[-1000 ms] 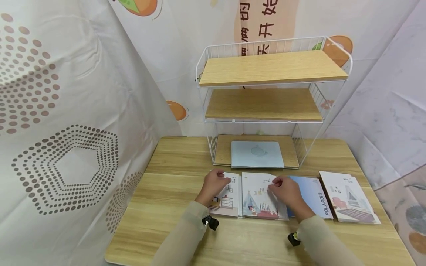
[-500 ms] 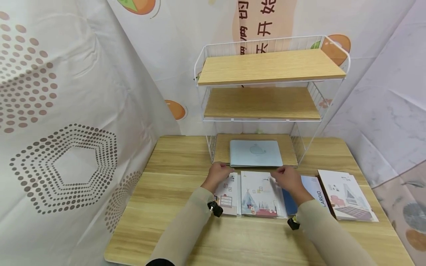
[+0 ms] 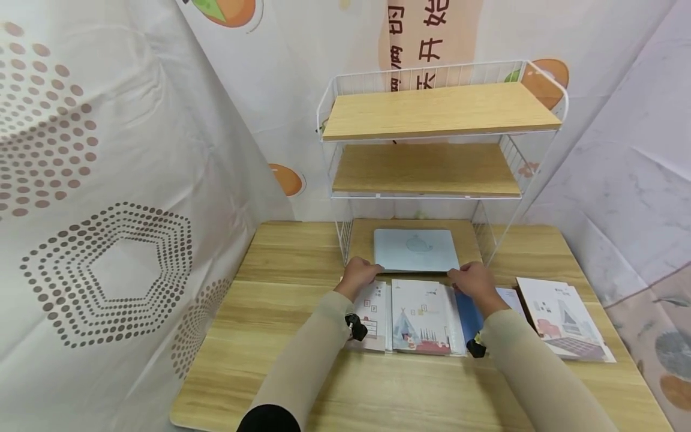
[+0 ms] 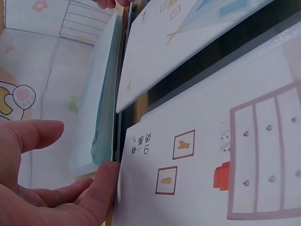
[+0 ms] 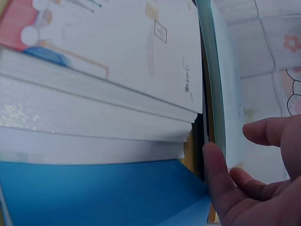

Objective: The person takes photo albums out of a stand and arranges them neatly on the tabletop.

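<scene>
A pale blue stack of notebooks (image 3: 415, 247) with a whale drawing on its cover lies on the bottom shelf board (image 3: 363, 237). My left hand (image 3: 358, 275) is at its front left corner; in the left wrist view a fingertip meets the edge of the notebooks (image 4: 104, 108), thumb held apart. At the front right corner is my right hand (image 3: 476, 284), its thumb also spread from the fingers in the right wrist view. Below the hands lie a white notebook with a drawn cabinet (image 3: 372, 309), one with a tent drawing (image 3: 420, 315) and a blue notebook (image 3: 468, 315), partly covered by the right arm.
A white wire rack with a middle shelf (image 3: 426, 170) and top shelf (image 3: 442, 111) stands at the back of the wooden table (image 3: 259, 336). Another white notebook pile (image 3: 567, 321) lies at the right. Printed cloth (image 3: 135, 150) hangs around the table.
Both hands have moved forward from over the front row of notebooks to the front corners of the pale blue stack. The stack itself stays in place.
</scene>
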{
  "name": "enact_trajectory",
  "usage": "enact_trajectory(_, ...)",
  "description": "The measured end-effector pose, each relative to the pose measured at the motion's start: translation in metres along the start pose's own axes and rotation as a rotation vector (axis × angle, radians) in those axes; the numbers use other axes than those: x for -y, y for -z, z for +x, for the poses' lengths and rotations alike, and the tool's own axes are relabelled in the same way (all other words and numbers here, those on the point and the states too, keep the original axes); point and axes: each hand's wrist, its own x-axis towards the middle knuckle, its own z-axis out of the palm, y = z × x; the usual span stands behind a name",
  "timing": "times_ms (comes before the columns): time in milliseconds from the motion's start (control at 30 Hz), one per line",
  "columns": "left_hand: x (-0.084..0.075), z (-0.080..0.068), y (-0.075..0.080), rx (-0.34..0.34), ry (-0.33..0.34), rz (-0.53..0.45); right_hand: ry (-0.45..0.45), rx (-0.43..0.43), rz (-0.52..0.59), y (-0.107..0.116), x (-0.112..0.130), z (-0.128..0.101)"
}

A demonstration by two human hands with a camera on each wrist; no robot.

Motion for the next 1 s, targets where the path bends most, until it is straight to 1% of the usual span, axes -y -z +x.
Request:
enact_trajectory(167,-0.001,0.004,-0.004,0.001,-0.018,-0.024,-0.032,0.016,-0.002,0.005,-0.004,0.006)
enact_trajectory(267,-0.001,0.005,-0.006,0.005,-0.017,-0.05,-0.071,0.038,0.054,0.007,-0.007,0.009)
enact_trajectory(467,0.001,0.011,-0.005,0.015,0.017,-0.05,-0.156,0.081,0.218,0.005,-0.01,0.016)
enact_trajectory(533,0.001,0.014,-0.004,0.011,0.018,-0.069,-0.171,0.081,0.256,0.004,-0.01,0.019)
enact_trajectory(600,0.0,0.014,-0.003,0.001,0.0,-0.086,-0.178,0.086,0.283,0.003,-0.009,0.021)
enact_trajectory(767,-0.002,0.013,-0.008,-0.028,-0.038,-0.063,-0.172,0.084,0.278,0.006,-0.012,0.02)
enact_trajectory(867,0.0,0.014,-0.011,-0.028,-0.032,-0.057,-0.166,0.071,0.278,0.005,-0.014,0.02)
enact_trajectory(1000,0.003,0.017,-0.013,-0.042,-0.003,-0.066,-0.16,0.045,0.282,0.0,-0.013,0.022)
